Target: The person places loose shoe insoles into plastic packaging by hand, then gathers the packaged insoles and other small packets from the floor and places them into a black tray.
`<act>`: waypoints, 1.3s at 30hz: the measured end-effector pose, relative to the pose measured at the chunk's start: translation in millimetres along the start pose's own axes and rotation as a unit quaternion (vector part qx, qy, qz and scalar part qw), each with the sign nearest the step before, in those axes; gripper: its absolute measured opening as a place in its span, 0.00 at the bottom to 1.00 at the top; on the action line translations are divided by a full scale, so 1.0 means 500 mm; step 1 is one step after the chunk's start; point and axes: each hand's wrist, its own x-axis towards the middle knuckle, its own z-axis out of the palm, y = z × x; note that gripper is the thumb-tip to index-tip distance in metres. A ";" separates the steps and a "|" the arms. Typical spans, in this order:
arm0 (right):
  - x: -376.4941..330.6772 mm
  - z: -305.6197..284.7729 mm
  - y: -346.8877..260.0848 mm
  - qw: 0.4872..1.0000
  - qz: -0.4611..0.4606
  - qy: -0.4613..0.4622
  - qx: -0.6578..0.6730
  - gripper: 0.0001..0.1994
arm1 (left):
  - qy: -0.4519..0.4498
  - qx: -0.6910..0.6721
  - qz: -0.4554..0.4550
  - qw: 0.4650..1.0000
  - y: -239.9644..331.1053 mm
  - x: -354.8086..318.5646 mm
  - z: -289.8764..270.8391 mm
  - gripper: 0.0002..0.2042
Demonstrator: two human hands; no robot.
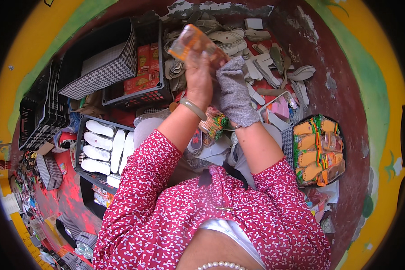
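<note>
While raised, left hand grips packet; gloved right hand apparently touching.

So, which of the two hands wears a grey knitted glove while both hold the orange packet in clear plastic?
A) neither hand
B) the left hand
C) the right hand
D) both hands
C: the right hand is covered by a grey knitted glove, while the left hand is bare with only a pale bangle at the wrist; both grip the clear-wrapped orange packet.
</note>
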 end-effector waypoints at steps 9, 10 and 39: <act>-0.033 -0.132 0.078 0.996 -0.009 0.025 0.086 0.22 | -0.049 0.304 0.066 0.949 0.125 0.083 -0.062 0.30; -0.030 -0.165 0.059 0.999 -0.054 -0.005 -0.003 0.24 | -0.132 0.389 0.059 0.910 0.130 0.093 -0.081 0.29; 0.009 -0.259 -0.022 0.975 -0.018 -0.106 -0.194 0.09 | -0.137 0.244 -0.340 0.898 0.116 0.059 -0.048 0.11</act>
